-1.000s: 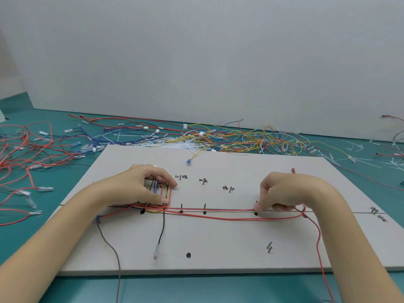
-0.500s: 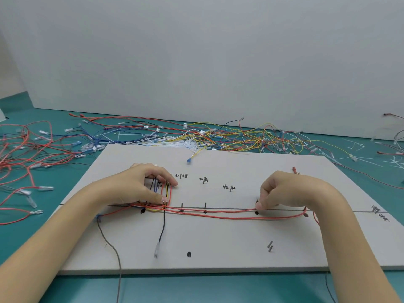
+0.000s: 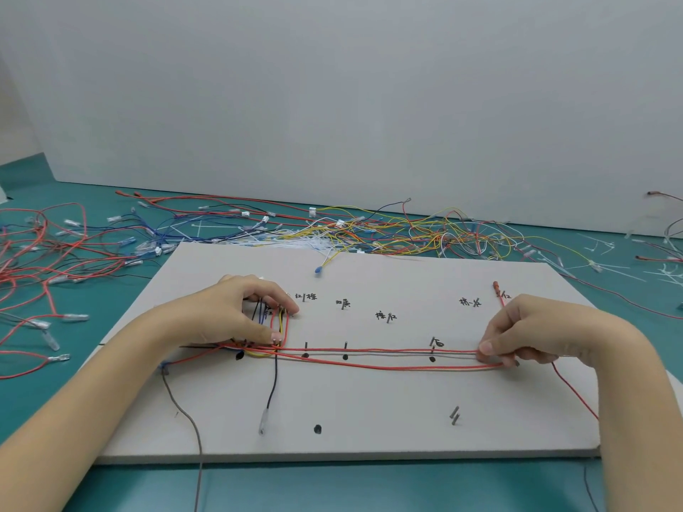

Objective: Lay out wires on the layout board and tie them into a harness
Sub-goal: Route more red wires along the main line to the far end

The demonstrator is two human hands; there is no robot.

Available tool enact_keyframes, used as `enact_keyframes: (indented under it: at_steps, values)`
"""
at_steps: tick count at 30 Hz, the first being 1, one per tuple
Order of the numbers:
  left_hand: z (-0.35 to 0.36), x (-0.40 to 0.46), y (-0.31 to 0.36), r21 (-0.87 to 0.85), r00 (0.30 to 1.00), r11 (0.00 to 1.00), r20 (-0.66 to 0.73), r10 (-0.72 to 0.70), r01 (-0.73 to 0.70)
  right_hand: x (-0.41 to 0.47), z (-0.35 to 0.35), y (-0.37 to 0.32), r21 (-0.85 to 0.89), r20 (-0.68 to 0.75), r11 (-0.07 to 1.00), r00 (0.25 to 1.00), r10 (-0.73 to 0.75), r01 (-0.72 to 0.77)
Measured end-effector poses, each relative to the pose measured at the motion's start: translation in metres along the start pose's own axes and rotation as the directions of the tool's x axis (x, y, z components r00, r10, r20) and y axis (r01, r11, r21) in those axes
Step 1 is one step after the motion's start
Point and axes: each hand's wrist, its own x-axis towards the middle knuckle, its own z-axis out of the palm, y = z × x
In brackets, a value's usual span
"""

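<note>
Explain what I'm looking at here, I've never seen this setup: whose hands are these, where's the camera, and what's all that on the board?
This is one view from a camera worn on a person's head, looking down at their two bare hands. There is no machine. A flat pale grey layout board lies on a teal table, marked with black dots, short pegs and handwritten labels. The left hand presses a bundle of mixed-colour wires against the board. The right hand pinches the long red wires stretched along the marked line. Loose red, yellow and blue wires lie heaped behind the board.
</note>
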Motion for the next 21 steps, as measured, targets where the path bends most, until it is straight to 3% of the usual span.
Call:
enact_keyframes:
  at_steps: [6, 13, 21]
  values:
    - [0.001, 0.000, 0.001, -0.015, 1.000, 1.000, -0.005, -0.005, 0.005, 0.000, -0.001, 0.010, 0.087, -0.036, 0.996, 0.999, 0.030, -0.026]
    - [0.001, -0.002, 0.001, 0.013, 1.000, 1.000, -0.004, -0.007, 0.007, 0.003, -0.011, 0.010, -0.023, -0.049, 0.983, 0.983, 0.179, -0.181]
    - [0.000, -0.002, 0.003, 0.019, 1.000, 1.000, -0.005, -0.015, 0.015, 0.006, -0.011, 0.011, -0.044, -0.145, 0.971, 0.963, 0.227, -0.236]
